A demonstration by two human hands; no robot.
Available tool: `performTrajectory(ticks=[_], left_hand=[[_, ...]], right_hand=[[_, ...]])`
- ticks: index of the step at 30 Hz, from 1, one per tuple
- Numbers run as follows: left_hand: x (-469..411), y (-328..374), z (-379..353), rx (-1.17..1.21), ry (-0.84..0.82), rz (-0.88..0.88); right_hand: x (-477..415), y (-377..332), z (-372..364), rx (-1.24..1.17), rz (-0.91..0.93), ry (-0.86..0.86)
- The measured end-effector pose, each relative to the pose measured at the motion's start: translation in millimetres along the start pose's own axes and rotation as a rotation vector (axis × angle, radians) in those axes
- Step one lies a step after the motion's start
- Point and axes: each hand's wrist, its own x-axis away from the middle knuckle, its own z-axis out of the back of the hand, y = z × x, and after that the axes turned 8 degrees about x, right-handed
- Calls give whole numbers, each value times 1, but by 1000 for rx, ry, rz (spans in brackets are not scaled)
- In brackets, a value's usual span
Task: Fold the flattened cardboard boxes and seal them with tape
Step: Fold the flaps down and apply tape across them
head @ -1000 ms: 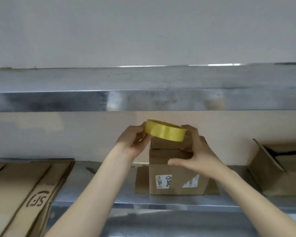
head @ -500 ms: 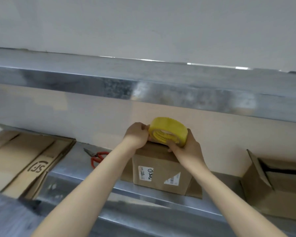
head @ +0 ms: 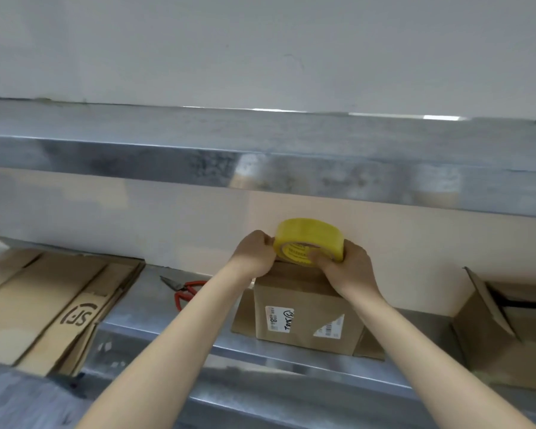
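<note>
Both your forearms bare, reaching up and forward, converging toward centre. Your left hand (head: pixel 256 252) back-up, fingers curled tight, thumb side against the left rim of the tape roll (head: pixel 307 235); fingertips hidden behind the knuckles. Your right hand (head: pixel 348 270) cups the roll from the right and below, thumb laid across its near face, fingers wrapped round the far side. Wrists roughly level, hands close together.

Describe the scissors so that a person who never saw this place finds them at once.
Find the metal shelf that runs along the wall. Between the flattened cardboard on its left and the small labelled box under the yellow tape roll, the scissors lie flat on bare metal. Their red handles are the only red thing there.
</note>
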Motion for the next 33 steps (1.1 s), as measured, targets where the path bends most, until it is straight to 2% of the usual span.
performTrajectory(ticks=[1, 3, 6, 14, 21, 26, 33], left_hand=[[0, -1, 1, -114, 37, -34], [1, -6, 3, -199, 111, -91], [-5, -19, 12, -159, 170, -85], [-11, -35, 12, 6, 145, -32], [-11, -41, 13, 142, 151, 18], [-11, -47, 11, 92, 158, 33], [-10, -48, 22, 276, 162, 61]], right_hand=[[-1, -1, -1, 3, 0, -4], [-1, -1, 0, 7, -7, 11], [-1, 3, 5, -18, -34, 69], [-2, -1, 0, -158, -75, 171], [2, -9, 0, -256, -129, 99], [5, -8, 5, -281, -45, 29], [3, -5, 11, -330, -10, 12]])
